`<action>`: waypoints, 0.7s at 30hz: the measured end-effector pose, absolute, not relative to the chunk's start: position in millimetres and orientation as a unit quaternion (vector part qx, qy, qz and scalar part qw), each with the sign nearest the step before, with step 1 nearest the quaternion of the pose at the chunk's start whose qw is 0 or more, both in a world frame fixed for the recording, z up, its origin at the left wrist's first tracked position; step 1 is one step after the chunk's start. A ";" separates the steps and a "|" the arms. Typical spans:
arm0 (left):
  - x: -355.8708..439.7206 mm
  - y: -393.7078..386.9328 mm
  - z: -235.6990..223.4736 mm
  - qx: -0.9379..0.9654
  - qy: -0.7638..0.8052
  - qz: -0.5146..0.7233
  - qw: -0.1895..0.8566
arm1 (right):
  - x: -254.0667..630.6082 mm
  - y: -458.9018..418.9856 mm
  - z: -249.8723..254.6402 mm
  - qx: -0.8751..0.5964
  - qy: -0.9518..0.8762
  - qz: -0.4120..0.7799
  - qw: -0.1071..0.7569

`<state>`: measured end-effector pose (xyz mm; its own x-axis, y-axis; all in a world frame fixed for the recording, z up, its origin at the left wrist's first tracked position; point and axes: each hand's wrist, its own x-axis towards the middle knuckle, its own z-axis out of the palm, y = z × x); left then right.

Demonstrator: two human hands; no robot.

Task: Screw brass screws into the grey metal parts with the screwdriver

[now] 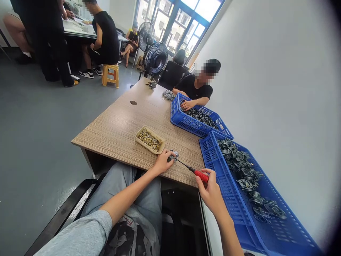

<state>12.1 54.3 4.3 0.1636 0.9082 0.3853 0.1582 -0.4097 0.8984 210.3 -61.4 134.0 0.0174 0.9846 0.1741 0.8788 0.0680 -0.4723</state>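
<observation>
Seemingly midway through one metal part (176, 154), pinching it near the table (114, 129) edge with half-curled left hand (162, 162), aiming a screwdriver (201, 176) from tightly curled right hand (211, 191), with loose screws (149, 139) left in the tray (145, 145).

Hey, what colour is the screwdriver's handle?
The handle is red, best seen in the head view.

There are two bare hands, one left hand (163, 161) and one right hand (211, 188); one red-handled screwdriver (201, 176) with a slim dark shaft; and one small grey metal part (175, 154) at the left fingertips. One wood-grain table (114, 124), one beige rectangular tray (146, 146), two slotted blue plastic crates (186, 121) (220, 170) and two round black fans (155, 58) (146, 35) show. The brass-coloured screws (149, 139) and dark grey metal castings (238, 156) lie too heaped to count.
</observation>
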 end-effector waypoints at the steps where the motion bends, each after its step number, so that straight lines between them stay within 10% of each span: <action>1: 12.2 54.2 4.4 0.667 0.400 0.509 0.370 | 210.7 -61.3 133.5 -0.672 -0.693 0.110 0.236; 21: 12.3 53.6 5.1 0.666 0.406 0.507 0.367 | 214.2 -61.1 130.3 -0.734 -0.648 0.070 0.193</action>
<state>12.3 53.6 5.1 0.1567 0.9126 0.3775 0.1695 -0.4014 0.9001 214.2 -61.1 130.3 0.1507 0.9776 0.1470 0.9233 -0.0861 -0.3744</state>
